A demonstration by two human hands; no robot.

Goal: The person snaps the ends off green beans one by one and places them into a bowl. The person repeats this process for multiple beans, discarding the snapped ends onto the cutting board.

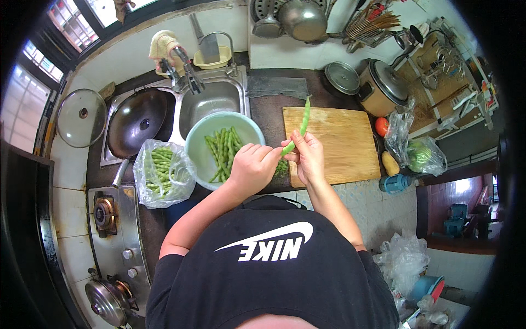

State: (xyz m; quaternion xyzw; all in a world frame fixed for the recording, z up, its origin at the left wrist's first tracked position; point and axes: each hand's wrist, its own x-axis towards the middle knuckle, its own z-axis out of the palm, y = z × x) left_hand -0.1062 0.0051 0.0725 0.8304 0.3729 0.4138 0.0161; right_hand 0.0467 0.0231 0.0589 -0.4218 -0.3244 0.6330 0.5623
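Note:
A long flat green bean pod [305,117] slants upward between my hands, over the left edge of a wooden cutting board [341,144]. My right hand [309,156] grips it between thumb and fingers along its lower half. At the pod's lower end, my left hand [255,164] has its fingers curled and pinches the tip. Below and left of that hand, a pale green plastic basin [196,133] holds several green bean pods [224,144]. A clear plastic bag [142,177] beside the basin contains more pods [162,162]. Green trimmings [281,167] lie partly hidden by my left hand.
Behind the basin is a steel sink [213,96] with a faucet [191,74]. A wok [137,121] leans at its left, above a gas stove [117,230]. Right of the board are a tomato [381,126], a rice cooker [376,92] and a bagged green vegetable [421,156].

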